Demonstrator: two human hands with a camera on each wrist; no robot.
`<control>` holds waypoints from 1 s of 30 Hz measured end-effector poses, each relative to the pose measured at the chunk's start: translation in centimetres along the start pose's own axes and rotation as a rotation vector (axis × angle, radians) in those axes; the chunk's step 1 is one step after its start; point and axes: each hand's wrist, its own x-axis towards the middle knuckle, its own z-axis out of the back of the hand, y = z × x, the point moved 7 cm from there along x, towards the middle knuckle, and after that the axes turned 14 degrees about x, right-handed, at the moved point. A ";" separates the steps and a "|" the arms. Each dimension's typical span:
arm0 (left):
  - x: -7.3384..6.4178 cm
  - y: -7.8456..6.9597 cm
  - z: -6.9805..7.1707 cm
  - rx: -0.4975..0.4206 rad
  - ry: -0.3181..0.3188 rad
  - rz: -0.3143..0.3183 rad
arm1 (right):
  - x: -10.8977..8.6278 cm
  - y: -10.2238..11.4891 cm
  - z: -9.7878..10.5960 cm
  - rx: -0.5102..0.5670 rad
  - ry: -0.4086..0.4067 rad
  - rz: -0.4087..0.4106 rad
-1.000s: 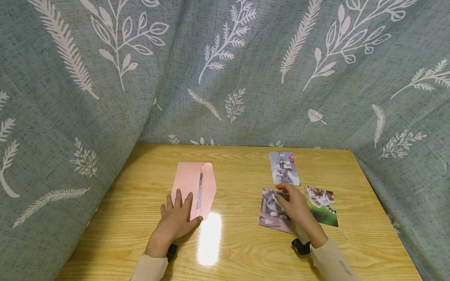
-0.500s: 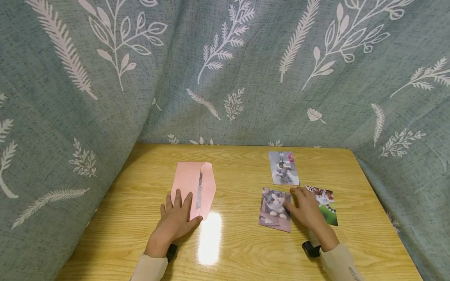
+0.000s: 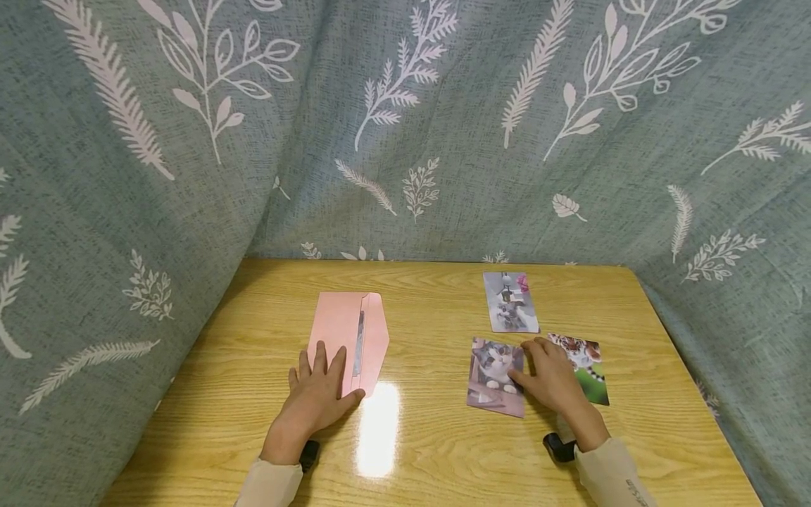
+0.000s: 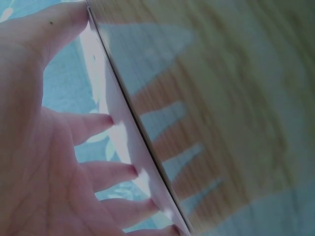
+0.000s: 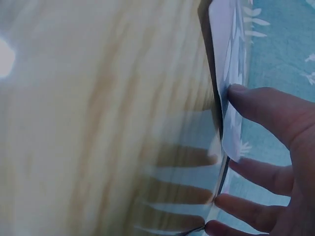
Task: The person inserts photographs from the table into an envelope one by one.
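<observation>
My left hand (image 3: pixel 318 396) lies with fingers spread on the lower part of a pink envelope (image 3: pixel 332 317). The envelope's flap points right, and a strip of a grey picture card (image 3: pixel 360 345) shows in its opening. Over on the right, my right hand (image 3: pixel 552 373) rests at the right edge of a kitten photo card (image 3: pixel 484 398). Its thumb (image 5: pixel 258 105) touches that card, while the other fingertips meet the table beside its corner. The same hand partly covers a tiger photo card (image 3: pixel 594 386).
A grey photo card (image 3: pixel 512 313) with a pink flower lies behind the kitten card. The wooden table (image 3: pixel 431 451) carries a bright light reflection left of centre. Patterned blue-green cloth (image 3: pixel 393 183) rises at the back and both sides.
My right hand has moved right, from above the kitten card to its right edge, uncovering the picture and covering part of the tiger card. My left hand has stayed still.
</observation>
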 end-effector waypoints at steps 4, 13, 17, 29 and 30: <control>0.0 0.0 0.0 -0.001 0.000 0.000 | 0.3 0.1 0.1 0.032 -0.054 0.012; 0.1 0.1 -0.1 0.004 -0.009 -0.004 | 1.1 0.1 0.4 0.197 -0.116 -0.047; 0.1 0.1 -0.1 0.010 -0.011 -0.003 | 1.3 -0.2 0.2 0.317 -0.112 -0.102; 0.1 0.0 0.0 0.010 -0.016 0.001 | 1.8 -0.9 -0.3 0.584 -0.087 -0.188; 0.1 0.0 0.0 0.011 -0.015 0.001 | 1.8 -0.9 -0.4 0.606 -0.083 -0.193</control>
